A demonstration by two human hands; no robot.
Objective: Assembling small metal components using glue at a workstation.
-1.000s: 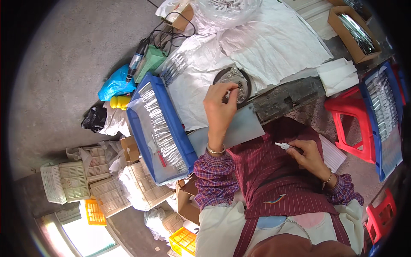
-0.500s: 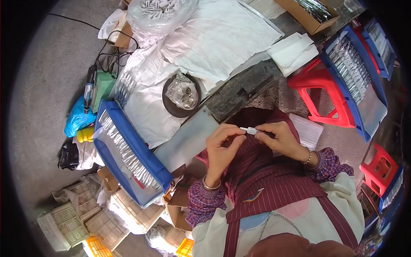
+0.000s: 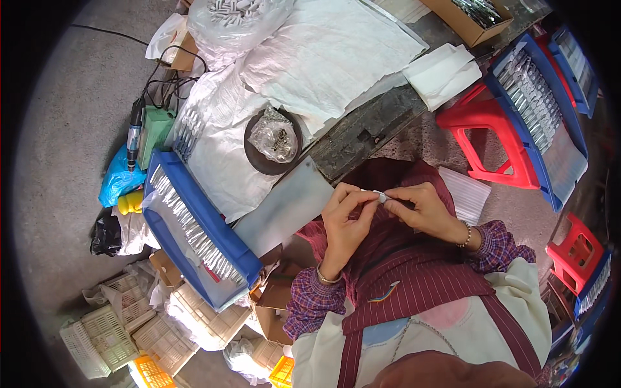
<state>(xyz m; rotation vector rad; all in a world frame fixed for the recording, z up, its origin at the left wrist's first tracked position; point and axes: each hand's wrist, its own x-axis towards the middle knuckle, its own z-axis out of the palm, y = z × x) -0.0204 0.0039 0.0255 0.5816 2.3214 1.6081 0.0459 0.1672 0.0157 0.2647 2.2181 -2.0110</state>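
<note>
My left hand (image 3: 344, 218) and my right hand (image 3: 425, 208) meet over my lap, both pinching a small white tube-like part (image 3: 378, 194) between the fingertips. Just beyond the hands lies a grey flat board (image 3: 284, 208). Farther off, a dark round dish (image 3: 272, 139) holds a clear bag of small metal pieces. To my left, a blue tray (image 3: 194, 226) is filled with rows of slim silvery-white parts.
A red stool (image 3: 493, 139) stands at the right beside more blue trays (image 3: 540, 107) of parts. White sheets (image 3: 323, 58) cover the workbench; a cardboard box (image 3: 467, 16) sits at the far edge. A green device and a power screwdriver (image 3: 145, 129) lie at the left. White and yellow baskets (image 3: 116, 326) clutter the floor.
My left hand came back from the round dish to my lap and joined the right hand on the small white part. The view shifted, so the bench now sits higher in the picture.
</note>
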